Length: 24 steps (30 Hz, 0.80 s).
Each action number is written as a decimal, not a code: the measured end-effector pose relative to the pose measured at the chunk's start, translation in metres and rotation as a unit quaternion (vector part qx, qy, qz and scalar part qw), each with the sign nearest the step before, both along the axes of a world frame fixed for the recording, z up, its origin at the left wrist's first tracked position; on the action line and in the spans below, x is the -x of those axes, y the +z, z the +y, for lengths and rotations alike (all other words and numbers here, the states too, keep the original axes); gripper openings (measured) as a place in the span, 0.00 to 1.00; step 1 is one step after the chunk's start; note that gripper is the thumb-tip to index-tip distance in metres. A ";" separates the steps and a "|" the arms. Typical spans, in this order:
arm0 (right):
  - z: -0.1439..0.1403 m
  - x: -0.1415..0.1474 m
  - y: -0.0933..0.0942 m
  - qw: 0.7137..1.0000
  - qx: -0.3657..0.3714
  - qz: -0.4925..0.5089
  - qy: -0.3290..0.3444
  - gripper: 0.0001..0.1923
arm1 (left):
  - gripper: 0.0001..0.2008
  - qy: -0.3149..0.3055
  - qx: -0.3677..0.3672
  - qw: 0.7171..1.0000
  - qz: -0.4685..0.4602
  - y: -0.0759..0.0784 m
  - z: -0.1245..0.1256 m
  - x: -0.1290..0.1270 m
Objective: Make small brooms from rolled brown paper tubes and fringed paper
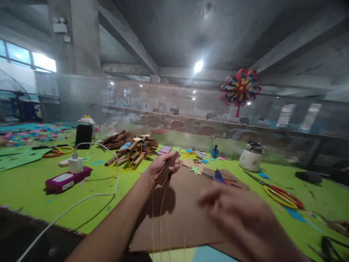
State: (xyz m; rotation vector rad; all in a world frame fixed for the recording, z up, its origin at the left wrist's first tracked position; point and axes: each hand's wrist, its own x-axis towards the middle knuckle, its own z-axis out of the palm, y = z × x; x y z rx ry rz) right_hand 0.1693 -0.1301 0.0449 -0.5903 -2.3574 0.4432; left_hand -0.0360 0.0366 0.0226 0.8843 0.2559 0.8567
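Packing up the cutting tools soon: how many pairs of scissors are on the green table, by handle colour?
Red and yellow handled scissors: 1
Red and yellow handled scissors, far left: 1
Total: 2 pairs, both on the green table, neither in a hand.

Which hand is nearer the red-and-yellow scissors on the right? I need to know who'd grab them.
Right. The right hand, blurred, is just left of the scissors; the left hand holds a folded brown piece much farther left.
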 end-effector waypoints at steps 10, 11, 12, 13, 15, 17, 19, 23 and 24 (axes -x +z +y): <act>0.117 -0.020 -0.034 0.976 0.169 0.136 0.028 0.26 | 0.13 -0.148 -0.128 0.953 0.231 -0.013 -0.015 -0.021; 0.116 -0.019 -0.036 0.978 0.163 0.124 0.031 0.24 | 0.13 -0.156 -0.134 0.946 0.249 -0.013 -0.016 -0.022; 0.113 -0.018 -0.037 0.982 0.145 0.116 0.023 0.20 | 0.14 -0.161 -0.140 0.940 0.264 -0.014 -0.017 -0.024; 0.111 -0.017 -0.037 0.986 0.122 0.111 0.007 0.17 | 0.14 -0.164 -0.146 0.936 0.276 -0.014 -0.017 -0.026; 0.107 -0.018 -0.036 0.991 0.075 0.106 -0.023 0.10 | 0.15 -0.173 -0.153 0.931 0.284 -0.015 -0.018 -0.030; 0.106 -0.020 -0.035 0.993 0.044 0.102 -0.039 0.05 | 0.16 -0.184 -0.158 0.927 0.285 -0.016 -0.018 -0.033; 0.109 -0.022 -0.035 0.993 0.037 0.103 -0.046 0.03 | 0.17 -0.199 -0.156 0.922 0.292 -0.017 -0.019 -0.034; 0.119 -0.020 -0.036 0.986 0.091 0.138 -0.020 0.05 | 0.20 -0.192 -0.130 0.922 0.309 -0.012 -0.020 -0.029; 0.121 -0.018 -0.035 0.982 0.114 0.151 -0.004 0.05 | 0.20 -0.182 -0.129 0.923 0.314 -0.009 -0.020 -0.027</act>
